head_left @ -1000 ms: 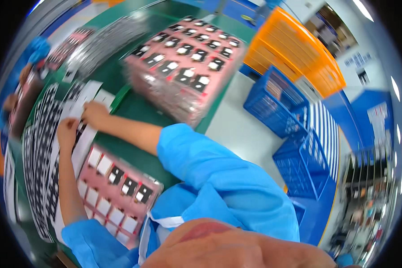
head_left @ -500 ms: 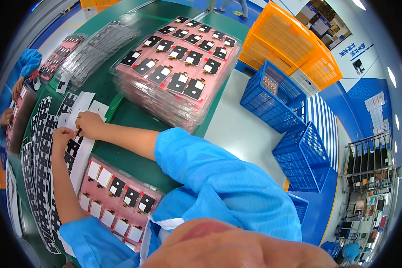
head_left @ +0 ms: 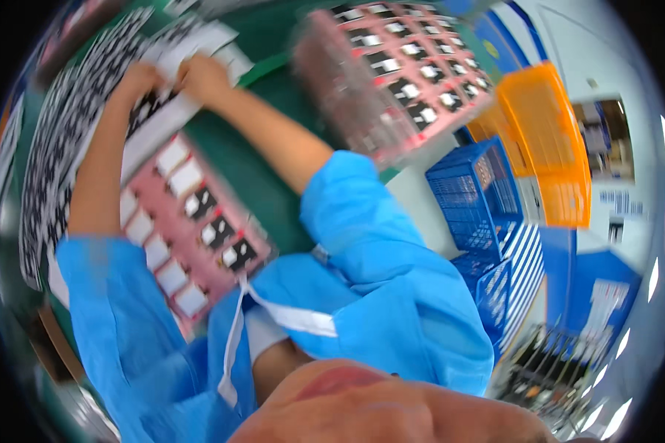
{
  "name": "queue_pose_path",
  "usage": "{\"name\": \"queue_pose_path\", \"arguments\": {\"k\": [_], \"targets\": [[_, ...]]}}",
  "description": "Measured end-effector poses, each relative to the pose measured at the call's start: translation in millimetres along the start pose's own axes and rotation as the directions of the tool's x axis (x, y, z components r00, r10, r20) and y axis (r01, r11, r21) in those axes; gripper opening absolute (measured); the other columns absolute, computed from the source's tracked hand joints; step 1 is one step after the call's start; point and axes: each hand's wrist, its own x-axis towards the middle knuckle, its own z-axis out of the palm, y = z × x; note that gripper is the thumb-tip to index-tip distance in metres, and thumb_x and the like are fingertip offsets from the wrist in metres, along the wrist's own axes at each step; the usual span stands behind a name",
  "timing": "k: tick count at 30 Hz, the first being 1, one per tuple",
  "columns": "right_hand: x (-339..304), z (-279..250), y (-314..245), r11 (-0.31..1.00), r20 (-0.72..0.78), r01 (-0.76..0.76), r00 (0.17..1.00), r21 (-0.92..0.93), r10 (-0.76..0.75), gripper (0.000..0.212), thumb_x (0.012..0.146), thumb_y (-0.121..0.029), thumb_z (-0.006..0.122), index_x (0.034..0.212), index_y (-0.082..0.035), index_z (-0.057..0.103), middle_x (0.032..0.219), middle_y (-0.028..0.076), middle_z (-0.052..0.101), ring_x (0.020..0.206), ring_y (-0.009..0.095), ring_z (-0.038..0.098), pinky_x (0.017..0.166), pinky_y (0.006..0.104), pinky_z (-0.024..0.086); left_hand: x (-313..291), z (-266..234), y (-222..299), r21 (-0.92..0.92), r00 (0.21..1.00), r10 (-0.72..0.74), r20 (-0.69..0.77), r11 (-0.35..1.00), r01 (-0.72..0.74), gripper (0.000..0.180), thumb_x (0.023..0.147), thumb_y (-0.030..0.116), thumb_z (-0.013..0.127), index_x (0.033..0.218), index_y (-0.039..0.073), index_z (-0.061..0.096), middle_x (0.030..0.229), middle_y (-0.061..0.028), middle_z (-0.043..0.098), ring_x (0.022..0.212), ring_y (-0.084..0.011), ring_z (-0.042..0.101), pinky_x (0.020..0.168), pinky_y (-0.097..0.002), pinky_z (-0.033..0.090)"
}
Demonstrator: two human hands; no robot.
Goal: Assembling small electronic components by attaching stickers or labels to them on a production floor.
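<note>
My left hand and my right hand are close together over a white strip with black cut-out pieces, at the upper left. Both have curled fingers, blurred by motion; what lies between the fingertips is too small to make out. Several more such strips lie overlapping beside my left forearm. Between my forearms a pink tray holds small flat panels. Most of them show white, and three in the row near my right arm carry black pieces.
A tall stack of clear trays, its top one pink with black-and-white parts, stands on the green table beyond my right forearm. Blue crates and orange crates stand to the right. A brown box edge shows at the lower left.
The view has swung, so the table and tray stack sit higher and further right. Both hands remain together over the strip. The other person at the left is out of view.
</note>
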Motion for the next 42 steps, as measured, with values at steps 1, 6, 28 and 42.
{"name": "queue_pose_path", "arguments": {"k": [1, 6, 28, 42], "targets": [[-13, -14, -5, 0.99, 0.003, 0.069, 0.998, 0.119, -0.07, 0.007, 0.073, -0.018, 0.078, 0.077, -0.013, 0.079, 0.084, 0.014, 0.073, 0.082, 0.033, 0.07, 0.075, 0.0456, 0.056, -3, -4, 14, 0.204, 0.999, 0.015, 0.033, 0.979, -0.022, 0.022, 0.072, 0.021, 0.079, 0.08, 0.001, 0.076, 0.077, -0.0129, 0.075, 0.067, -0.0235, 0.072, 0.064, -0.0392, 0.056], [-72, -84, -44, 0.858, -0.116, 0.431, 0.902, 0.278, -0.415, 0.012, 0.09, -0.005, 0.073, 0.096, -0.004, 0.063, 0.086, 0.003, 0.062, 0.076, 0.014, 0.058, 0.071, 0.0281, 0.048, -55, 6, 1, 0.11, 0.934, -0.003, -0.358, 0.993, 0.045, 0.021, 0.077, 0.029, 0.082, 0.084, 0.009, 0.08, 0.079, -0.0168, 0.073, 0.071, -0.0337, 0.071, 0.066, -0.0439, 0.056], [-148, -83, -53, 0.626, 0.136, -0.095, 0.99, 0.774, -0.019, 0.014, 0.09, -0.009, 0.078, 0.1, -0.001, 0.07, 0.084, 0.002, 0.071, 0.076, 0.007, 0.063, 0.068, 0.0228, 0.049, -282, 21, 147, -0.117, 0.961, 0.012, -0.277, 0.992, -0.046, 0.039, 0.076, 0.007, 0.082, 0.112, 0.003, 0.067, 0.11, -0.0078, 0.066, 0.104, -0.0276, 0.066, 0.092, -0.0364, 0.052], [-150, -57, -39, 0.605, 0.252, -0.194, 0.968, 0.772, -0.012, 0.005, 0.097, -0.007, 0.07, 0.094, -0.005, 0.067, 0.082, -0.007, 0.061, 0.075, 0.003, 0.052, 0.069, 0.0195, 0.042, -283, 33, 141, -0.076, 0.931, -0.032, -0.363, 0.997, 0.005, 0.037, 0.077, 0.01, 0.083, 0.111, 0.003, 0.068, 0.111, -0.0061, 0.068, 0.099, -0.0245, 0.068, 0.088, -0.0344, 0.054]]}}
